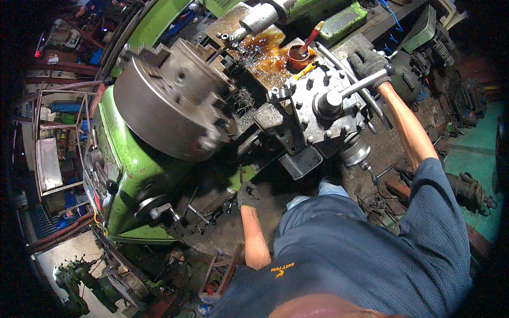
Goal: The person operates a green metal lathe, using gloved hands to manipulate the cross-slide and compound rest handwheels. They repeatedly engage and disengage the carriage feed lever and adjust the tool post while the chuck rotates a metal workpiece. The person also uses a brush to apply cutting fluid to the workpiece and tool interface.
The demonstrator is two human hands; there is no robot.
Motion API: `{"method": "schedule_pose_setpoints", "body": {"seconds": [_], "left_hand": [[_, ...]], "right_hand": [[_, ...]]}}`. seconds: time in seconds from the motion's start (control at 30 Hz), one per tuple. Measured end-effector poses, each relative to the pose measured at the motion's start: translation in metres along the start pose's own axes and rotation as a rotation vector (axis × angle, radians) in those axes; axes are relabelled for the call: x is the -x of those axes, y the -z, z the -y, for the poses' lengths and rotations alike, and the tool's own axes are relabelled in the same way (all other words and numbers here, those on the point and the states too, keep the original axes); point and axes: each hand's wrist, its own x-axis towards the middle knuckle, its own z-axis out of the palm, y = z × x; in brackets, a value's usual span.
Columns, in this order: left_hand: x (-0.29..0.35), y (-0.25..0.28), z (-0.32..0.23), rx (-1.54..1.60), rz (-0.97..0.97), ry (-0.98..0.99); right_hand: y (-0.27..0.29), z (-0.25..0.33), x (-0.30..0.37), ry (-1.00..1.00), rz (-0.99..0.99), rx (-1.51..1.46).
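My left hand point(247, 195), in a dark grey glove, is low beside the green lathe body. Its fingers curl round the lower end of a thin upright lever point(241, 174); part of the grip is hidden. My right hand point(367, 64), gloved too, lies over the metal beyond the tool post point(323, 100), its fingers stretched out. A tool post lever point(366, 81) with a black ball end crosses in front of it. Left of the tool post is a large lathe chuck point(164, 106), its jaws smeared by motion. Curly metal shavings point(244, 100) hang between chuck and tool post.
A tin of dark liquid point(298, 57) with a red-handled brush point(314, 36) stands behind the tool post on an oily, chip-strewn surface. The tailstock quill point(262, 20) points in from the top. A handwheel point(151, 208) juts from the lathe's front. A metal frame point(220, 270) sits on the floor.
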Motion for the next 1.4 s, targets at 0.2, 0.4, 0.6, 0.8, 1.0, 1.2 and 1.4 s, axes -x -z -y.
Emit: {"method": "schedule_pose_setpoints", "body": {"seconds": [0.2, 0.4, 0.6, 0.8, 1.0, 1.2, 1.4], "left_hand": [[-0.010, 0.009, 0.002, 0.006, 0.022, 0.008], [-0.003, 0.003, 0.001, 0.016, 0.042, -0.020], [-0.012, 0.013, -0.001, 0.010, 0.075, 0.048], [-0.004, 0.003, 0.000, -0.006, 0.016, 0.011], [-0.011, 0.010, 0.001, -0.001, 0.013, 0.046], [-0.018, 0.015, 0.004, 0.021, 0.013, 0.037], [-0.013, 0.009, 0.003, 0.002, -0.003, 0.008]], "right_hand": [[-0.001, 0.000, 0.000, 0.033, -0.033, -0.002], [-0.004, -0.004, 0.000, 0.048, -0.046, 0.001], [0.004, 0.003, -0.002, -0.047, 0.075, 0.025], [-0.002, -0.003, -0.001, -0.027, 0.020, 0.027], [-0.005, -0.006, -0.002, -0.038, 0.037, 0.025], [-0.005, -0.005, -0.001, 0.004, -0.007, 0.023], [-0.004, 0.000, 0.000, 0.037, -0.038, 0.014]]}}
